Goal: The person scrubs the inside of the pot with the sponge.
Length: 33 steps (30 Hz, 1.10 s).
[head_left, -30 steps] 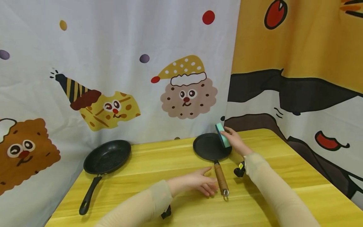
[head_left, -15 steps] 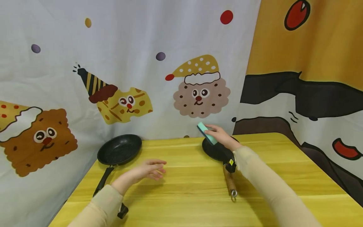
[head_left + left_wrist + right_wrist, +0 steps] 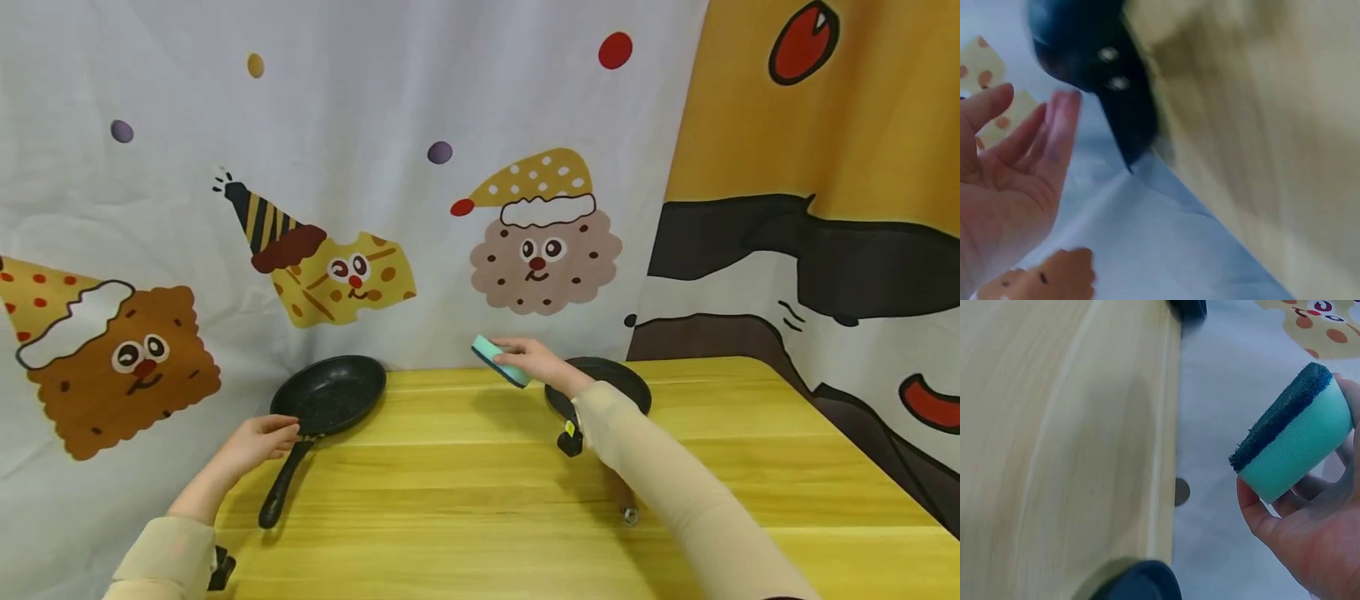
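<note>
My right hand (image 3: 536, 360) grips a mint-green sponge (image 3: 498, 360) with a dark scouring side, raised over the back of the table. In the right wrist view the sponge (image 3: 1297, 428) sits between thumb and fingers, dark side facing the table. My left hand (image 3: 258, 443), fingers loosely extended and holding nothing, hovers beside the black frying pan (image 3: 333, 396) at the left, overlapping its near rim in the head view. That pan's black handle (image 3: 281, 492) points toward me. In the left wrist view the left hand (image 3: 1016, 156) shows its palm near the blurred pan (image 3: 1079, 44).
A flat black pan (image 3: 626, 383) with a wooden handle (image 3: 621, 492) lies at the right, partly hidden by my right forearm. The wood-grain table (image 3: 450, 500) ends at the back against a printed curtain (image 3: 360, 83).
The right hand has carried the sponge leftward off the flat pan. My left hand has swung left from the wooden handle to the frying pan. The head view has turned slightly left.
</note>
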{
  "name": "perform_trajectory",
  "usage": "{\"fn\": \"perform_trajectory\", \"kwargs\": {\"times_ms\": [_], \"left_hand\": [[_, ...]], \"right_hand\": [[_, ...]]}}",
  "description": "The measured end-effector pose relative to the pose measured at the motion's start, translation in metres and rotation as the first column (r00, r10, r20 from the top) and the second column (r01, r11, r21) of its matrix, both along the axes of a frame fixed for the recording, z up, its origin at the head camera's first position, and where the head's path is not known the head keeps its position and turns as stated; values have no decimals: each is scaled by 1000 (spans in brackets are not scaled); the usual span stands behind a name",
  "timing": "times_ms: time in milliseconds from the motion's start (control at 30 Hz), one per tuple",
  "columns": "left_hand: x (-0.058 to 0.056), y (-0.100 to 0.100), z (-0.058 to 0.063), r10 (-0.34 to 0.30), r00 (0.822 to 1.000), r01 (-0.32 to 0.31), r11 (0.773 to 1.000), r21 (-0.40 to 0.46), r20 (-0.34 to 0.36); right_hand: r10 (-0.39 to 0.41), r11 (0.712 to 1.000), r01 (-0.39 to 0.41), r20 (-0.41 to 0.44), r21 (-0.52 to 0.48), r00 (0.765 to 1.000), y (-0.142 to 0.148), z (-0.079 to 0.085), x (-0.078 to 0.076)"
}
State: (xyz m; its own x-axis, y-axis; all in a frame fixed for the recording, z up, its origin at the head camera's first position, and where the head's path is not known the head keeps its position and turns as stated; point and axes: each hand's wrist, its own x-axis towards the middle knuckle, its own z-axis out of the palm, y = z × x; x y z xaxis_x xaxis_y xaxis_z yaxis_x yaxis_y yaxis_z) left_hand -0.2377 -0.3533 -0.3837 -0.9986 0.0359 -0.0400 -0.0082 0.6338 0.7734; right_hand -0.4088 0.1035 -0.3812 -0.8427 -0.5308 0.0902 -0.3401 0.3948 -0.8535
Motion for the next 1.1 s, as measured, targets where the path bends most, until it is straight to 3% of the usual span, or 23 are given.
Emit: {"fn": "perform_trajectory", "kwargs": {"times_ms": [100,167,300,400,533,667,900,1100], "left_hand": [[3,-12,-7,39,998,-38,999,-25,52],[4,-17,-13,30,991,-33,999,20,129],[8,-23,-21,-41,959,-9,985,175,280],[8,-26,-25,-124,935,4,941,339,334],[9,-28,-28,-247,906,50,870,491,345],[15,-25,-31,-299,894,83,841,534,333],[19,0,-31,-344,884,116,818,563,316],[16,35,-31,-369,876,167,835,524,310]], "right_hand": [[21,1000,-20,-15,5,1000,-7,-2,0],[25,1000,-25,-11,8,1000,-9,-5,0],[31,999,-32,12,12,999,-10,-11,-2],[22,1000,-22,37,12,999,-10,-12,-2],[14,1000,-15,46,9,999,-10,-14,-3],[23,999,-23,33,25,999,-10,-18,-4],[26,999,-27,25,23,999,-16,-23,-3],[83,996,-81,-36,46,996,-28,-25,-2]]}}
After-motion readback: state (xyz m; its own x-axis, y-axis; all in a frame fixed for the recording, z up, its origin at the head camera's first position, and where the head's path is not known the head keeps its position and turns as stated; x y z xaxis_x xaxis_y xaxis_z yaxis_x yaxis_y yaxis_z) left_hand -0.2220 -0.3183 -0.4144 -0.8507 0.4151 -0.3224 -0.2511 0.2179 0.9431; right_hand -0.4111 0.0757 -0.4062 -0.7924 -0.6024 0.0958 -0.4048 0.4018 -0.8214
